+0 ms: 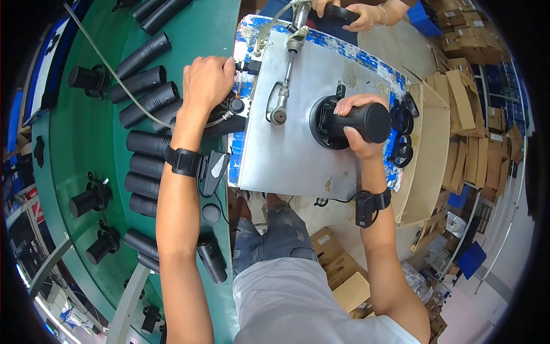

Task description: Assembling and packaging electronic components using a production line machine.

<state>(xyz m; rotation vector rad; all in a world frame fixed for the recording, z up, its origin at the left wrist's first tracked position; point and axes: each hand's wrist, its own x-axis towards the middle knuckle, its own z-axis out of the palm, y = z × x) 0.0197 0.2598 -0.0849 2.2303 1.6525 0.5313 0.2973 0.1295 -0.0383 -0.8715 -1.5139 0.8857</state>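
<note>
My right hand (362, 117) grips a black cylindrical housing (375, 123), fingers over the top and thumb below. Its round, ring-like base (322, 123) rests against the bare metal plate (303, 166). My left hand (207, 83) is closed at the plate's left edge, knuckles up. Its fingertips meet a small black valve-like fitting (249, 66) with tubing; what lies inside the fingers is hidden. Between my hands, a pneumatic cylinder (295, 43) with a rod and round end (278, 116) lies over the plate's slot.
Several black perforated tubes (146, 142) lie on the green bench (123, 200) at left, with flanged housings (89, 200) farther left. Black rings (403, 150) sit along the right edge beside a wooden box (421, 155). Across the plate, another person's hand (366, 17) holds a black part (339, 14).
</note>
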